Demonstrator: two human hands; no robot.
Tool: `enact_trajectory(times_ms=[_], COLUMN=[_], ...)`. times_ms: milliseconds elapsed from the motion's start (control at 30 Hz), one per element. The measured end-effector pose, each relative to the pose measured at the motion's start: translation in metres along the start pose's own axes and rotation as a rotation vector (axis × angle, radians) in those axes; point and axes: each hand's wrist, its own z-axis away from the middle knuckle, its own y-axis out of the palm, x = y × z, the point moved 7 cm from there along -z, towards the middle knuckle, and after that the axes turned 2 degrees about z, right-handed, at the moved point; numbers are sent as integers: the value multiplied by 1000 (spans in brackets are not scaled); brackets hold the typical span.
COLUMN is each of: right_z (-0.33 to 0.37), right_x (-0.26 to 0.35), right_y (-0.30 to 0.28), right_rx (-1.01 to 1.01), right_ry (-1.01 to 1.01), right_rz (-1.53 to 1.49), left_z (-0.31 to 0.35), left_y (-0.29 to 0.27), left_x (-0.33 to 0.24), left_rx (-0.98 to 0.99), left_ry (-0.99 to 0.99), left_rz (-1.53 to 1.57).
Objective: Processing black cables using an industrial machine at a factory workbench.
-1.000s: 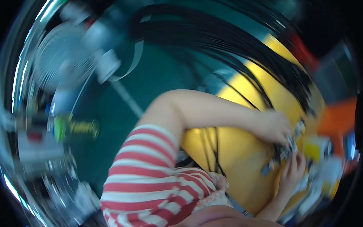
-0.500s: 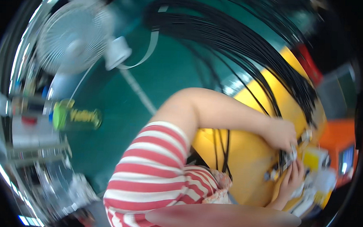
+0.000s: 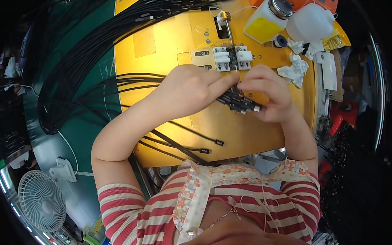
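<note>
Lidded bottle (image 3: pixel 264 24) now beyond right hand (image 3: pixel 272 93)

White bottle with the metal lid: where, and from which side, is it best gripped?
Probably around the broad body of the white bottle, below the metal lid, coming from the picture's left: mostly yellow tabletop lies there, while a round white container crowds the right. The body's straight sides should give a steadier hold.

striped red and white sleeves (image 3: pixel 123 210) show beside what seems a floral apron (image 3: pixel 185 204).
</note>
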Motion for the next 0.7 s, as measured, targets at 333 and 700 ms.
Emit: enact_trajectory(times_ms=[333,700], right_z=[3,2], right_x=[-34,-75], right_y=[-16,-8], right_rx=[-108,-142], right_ry=[204,443], right_rz=[94,102], left_z=[0,2], left_y=[1,8], left_x=[8,21], left_rx=[-182,-131], left_ry=[-24,44], left_rz=[-169,-180])
